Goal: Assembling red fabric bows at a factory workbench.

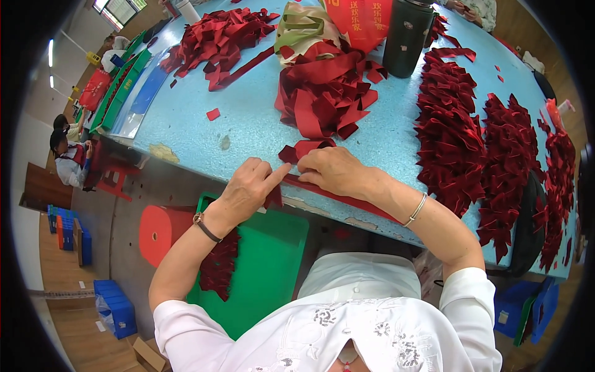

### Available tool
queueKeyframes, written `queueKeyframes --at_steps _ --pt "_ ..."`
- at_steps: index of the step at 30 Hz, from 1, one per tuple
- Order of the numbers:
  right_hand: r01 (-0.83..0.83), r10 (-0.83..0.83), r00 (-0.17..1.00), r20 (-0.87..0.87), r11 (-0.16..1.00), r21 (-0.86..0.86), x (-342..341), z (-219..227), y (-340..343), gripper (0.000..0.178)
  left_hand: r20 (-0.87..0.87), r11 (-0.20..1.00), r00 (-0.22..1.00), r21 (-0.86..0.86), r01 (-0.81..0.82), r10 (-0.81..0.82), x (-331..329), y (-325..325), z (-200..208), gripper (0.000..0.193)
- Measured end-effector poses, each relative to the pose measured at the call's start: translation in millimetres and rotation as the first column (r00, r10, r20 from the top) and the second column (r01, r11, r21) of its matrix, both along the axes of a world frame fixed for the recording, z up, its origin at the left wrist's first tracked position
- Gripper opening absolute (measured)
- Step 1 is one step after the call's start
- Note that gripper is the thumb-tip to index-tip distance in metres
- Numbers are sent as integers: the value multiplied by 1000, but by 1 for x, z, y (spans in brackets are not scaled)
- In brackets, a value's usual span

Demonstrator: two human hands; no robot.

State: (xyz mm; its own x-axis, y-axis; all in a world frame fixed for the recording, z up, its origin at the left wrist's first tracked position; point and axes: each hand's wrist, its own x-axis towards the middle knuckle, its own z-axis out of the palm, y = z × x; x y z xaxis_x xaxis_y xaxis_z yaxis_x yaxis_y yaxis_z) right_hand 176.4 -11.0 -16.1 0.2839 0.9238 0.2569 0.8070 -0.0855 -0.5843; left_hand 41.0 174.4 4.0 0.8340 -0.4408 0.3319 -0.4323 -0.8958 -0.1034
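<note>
At the near edge of the blue table (pixel 186 133), my left hand (pixel 245 189) has its fingers closed on a dark red ribbon piece (pixel 273 197) that hangs below them. Close beside it, my right hand (pixel 338 172) is bent over a red ribbon (pixel 305 149), its fingertips pressed together on the fabric. The fingertips of both hands almost meet, and the exact fold between them is hidden. A red strip also runs along the table edge under my right wrist. Just beyond my hands lies a loose heap of red ribbon strips (pixel 322 93).
Rows of dark red ribbon bows (pixel 449 136) cover the table's right side. A dark green bottle (pixel 407 40) and a red bag (pixel 359 22) stand behind the heap. Another ribbon pile (pixel 217 40) lies far left. Below are a green tray (pixel 266 260) and a red stool (pixel 162 232). Other people sit nearby.
</note>
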Motion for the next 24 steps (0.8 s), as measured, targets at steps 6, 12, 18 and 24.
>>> queueKeyframes --at_steps 6,12,18,24 --pt "-3 2 1000 -13 999 -33 -6 8 -6 22 31 1000 1000 -13 1 0 -7 -3 10 47" --pt "-60 64 994 -84 997 47 -4 -1 -14 23 -5 999 1000 -45 -11 11 -15 -8 20 54" --pt "-150 132 934 -332 988 -28 -5 10 -15 25 39 1000 999 -16 1 0 -19 -16 31 48" --pt "-166 201 784 -587 980 113 -9 16 -23 26 16 999 1000 -42 -1 1 -24 -26 41 47"
